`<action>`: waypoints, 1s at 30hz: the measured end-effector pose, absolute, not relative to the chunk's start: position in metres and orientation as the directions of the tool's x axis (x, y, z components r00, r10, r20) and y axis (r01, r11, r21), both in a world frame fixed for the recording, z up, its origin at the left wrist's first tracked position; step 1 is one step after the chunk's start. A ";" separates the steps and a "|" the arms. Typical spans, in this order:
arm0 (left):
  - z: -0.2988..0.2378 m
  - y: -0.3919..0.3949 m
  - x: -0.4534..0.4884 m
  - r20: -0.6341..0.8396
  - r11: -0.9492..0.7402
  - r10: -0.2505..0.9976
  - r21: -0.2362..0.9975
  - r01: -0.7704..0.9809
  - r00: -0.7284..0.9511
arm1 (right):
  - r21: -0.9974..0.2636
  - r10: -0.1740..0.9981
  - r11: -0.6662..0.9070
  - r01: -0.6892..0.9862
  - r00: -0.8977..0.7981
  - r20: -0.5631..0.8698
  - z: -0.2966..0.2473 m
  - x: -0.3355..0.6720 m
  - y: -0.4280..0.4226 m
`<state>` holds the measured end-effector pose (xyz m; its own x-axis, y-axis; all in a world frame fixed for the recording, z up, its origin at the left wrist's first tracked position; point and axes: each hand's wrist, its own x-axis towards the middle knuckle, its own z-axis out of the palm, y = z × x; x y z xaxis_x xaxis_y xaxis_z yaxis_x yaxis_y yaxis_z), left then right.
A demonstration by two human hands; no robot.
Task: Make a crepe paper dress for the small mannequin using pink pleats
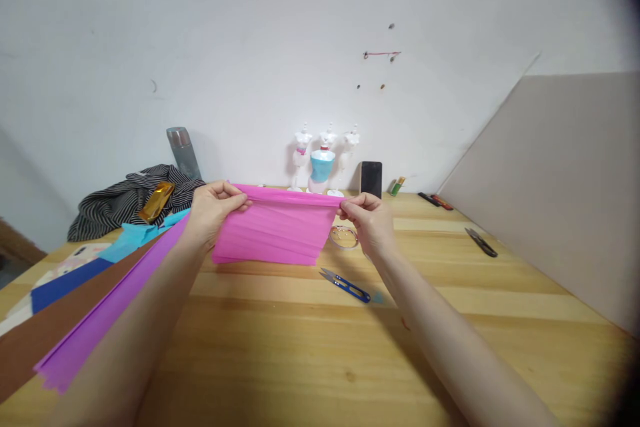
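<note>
A bright pink sheet of crepe paper (277, 230) hangs between my hands above the wooden table, its top edge folded and pulled taut. My left hand (216, 210) pinches the upper left corner between thumb and fingers. At the upper right corner my right hand (367, 215) grips the same edge. Blue thread snips (346, 285) lie on the table below and right of the sheet. Just left of my right hand is a clear round dish (344, 237) with small bits in it. Whether the sheet's lower edge touches the table I cannot tell.
Purple (113, 310), brown and blue paper sheets lie at left beside a striped cloth (130, 197) and a grey flask (183, 152). Against the wall stand white mini mannequins (300, 160), a blue-and-white bottle (323, 170) and a phone (371, 178). Black snips (483, 242) lie at right.
</note>
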<state>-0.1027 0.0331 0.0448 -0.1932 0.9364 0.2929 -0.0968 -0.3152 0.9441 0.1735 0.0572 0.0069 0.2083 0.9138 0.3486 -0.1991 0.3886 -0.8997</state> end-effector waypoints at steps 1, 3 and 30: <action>0.045 0.033 -0.103 0.294 -0.317 0.936 0.943 -0.099 -0.196 | -0.898 0.912 0.393 -0.197 0.209 0.354 0.006 0.174 0.058; 0.044 0.034 -0.103 0.299 -0.322 0.933 0.943 -0.090 -0.200 | -0.897 0.909 0.399 -0.191 0.212 0.359 0.005 0.174 0.059; 0.038 0.039 -0.101 0.492 -0.462 0.820 0.870 0.171 -0.292 | -0.837 0.829 0.542 -0.082 0.214 0.516 0.001 0.173 0.061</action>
<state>-0.1009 0.0385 0.0384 -0.2918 0.8200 0.4924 0.1706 -0.4620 0.8703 0.1735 0.0611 0.0006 0.2136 0.8293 0.5164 -0.0815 0.5418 -0.8365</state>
